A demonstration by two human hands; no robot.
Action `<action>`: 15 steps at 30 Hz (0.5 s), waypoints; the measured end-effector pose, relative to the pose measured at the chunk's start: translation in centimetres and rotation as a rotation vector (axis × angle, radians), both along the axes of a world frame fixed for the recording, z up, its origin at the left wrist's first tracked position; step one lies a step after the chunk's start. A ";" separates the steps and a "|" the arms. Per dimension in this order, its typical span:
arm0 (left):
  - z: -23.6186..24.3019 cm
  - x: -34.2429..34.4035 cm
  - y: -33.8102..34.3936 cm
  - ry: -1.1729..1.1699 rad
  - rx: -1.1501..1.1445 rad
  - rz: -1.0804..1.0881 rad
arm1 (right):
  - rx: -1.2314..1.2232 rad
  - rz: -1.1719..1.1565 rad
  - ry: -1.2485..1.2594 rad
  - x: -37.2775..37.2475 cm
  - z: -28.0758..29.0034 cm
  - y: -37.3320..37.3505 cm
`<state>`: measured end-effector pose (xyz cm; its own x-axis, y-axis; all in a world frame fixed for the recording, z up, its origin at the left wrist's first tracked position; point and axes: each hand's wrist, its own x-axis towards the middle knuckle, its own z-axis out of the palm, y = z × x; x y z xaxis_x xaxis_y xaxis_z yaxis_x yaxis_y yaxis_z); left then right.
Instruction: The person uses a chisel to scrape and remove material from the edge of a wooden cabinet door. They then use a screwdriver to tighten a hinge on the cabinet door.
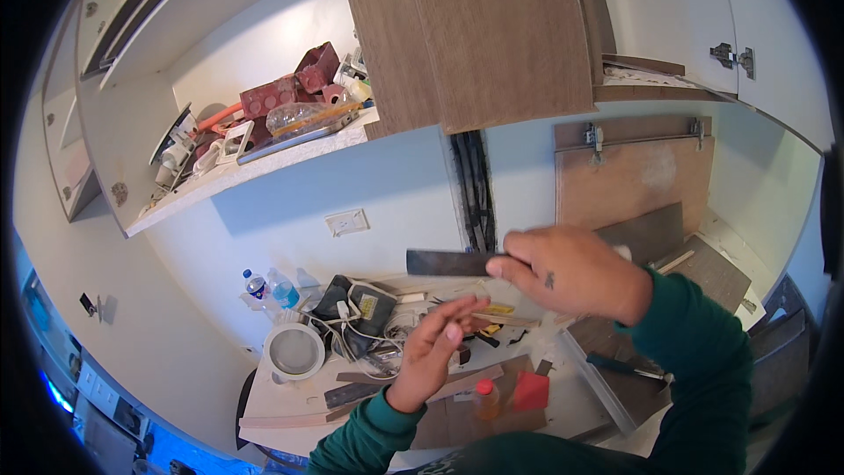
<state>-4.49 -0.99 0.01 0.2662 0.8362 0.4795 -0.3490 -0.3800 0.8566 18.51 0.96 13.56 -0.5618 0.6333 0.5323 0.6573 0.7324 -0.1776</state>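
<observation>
A short, dark flat strip (450,263) juts leftward from my right hand (571,273), whose thumb and fingers are closed on its right end. The strip is raised above the worktop, level with the wall below the cabinet. Lower and to the left, my left hand (431,354) is raised with its fingers stretched out and holds nothing. Close by it on the worktop lie narrow brown strips (356,394). A small bottle of amber liquid with a red cap (485,400) stands beside a red piece (531,390).
A round light fitting (294,352), tangled cables and water bottles (283,288) crowd the worktop's left. At right lies a tool with a dark teal handle (620,364). Overhead, the open cabinet shelf (264,149) holds red boxes (269,97). A cabinet door (774,44) hangs open at upper right.
</observation>
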 end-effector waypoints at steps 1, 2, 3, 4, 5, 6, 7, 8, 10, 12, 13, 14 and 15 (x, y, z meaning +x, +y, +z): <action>0.4 0.6 0.5 -0.058 0.011 -0.037 | -0.048 0.034 0.020 0.3 -0.5 -0.5; 0.8 1.4 1.0 -0.115 0.014 -0.077 | -0.175 0.027 -0.015 0.7 -0.9 -1.1; 1.4 2.3 1.2 -0.071 0.047 -0.037 | -0.253 0.053 0.024 1.2 -1.3 -1.8; 2.2 3.4 1.0 -0.028 0.080 0.003 | -0.330 0.079 0.062 1.7 -1.8 -2.5; 2.8 4.5 1.1 0.024 0.111 0.036 | -0.408 0.100 0.112 2.6 -2.5 -3.1; 2.9 5.2 1.4 0.060 0.142 -0.001 | -0.413 0.125 0.188 3.3 -3.5 -3.5; 3.3 5.9 1.4 0.071 0.124 -0.052 | -0.414 0.177 0.301 4.0 -4.8 -3.6; 4.1 6.7 1.3 0.082 0.106 -0.104 | -0.414 0.230 0.414 4.6 -6.2 -3.6; 4.4 7.7 1.4 0.165 0.077 -0.157 | -0.535 0.271 0.532 5.9 -9.0 -3.6; 4.9 8.9 1.5 0.305 0.182 -0.143 | -0.777 0.222 0.538 7.4 -11.6 -4.0; 5.4 9.2 1.5 0.376 0.235 -0.127 | -0.854 0.214 0.614 7.6 -12.7 -4.2; 5.9 9.4 1.4 0.447 0.250 -0.101 | -0.933 0.207 0.688 7.8 -13.7 -4.4; 7.1 9.6 1.8 0.546 0.516 -0.057 | -1.008 0.191 0.771 8.2 -14.8 -4.7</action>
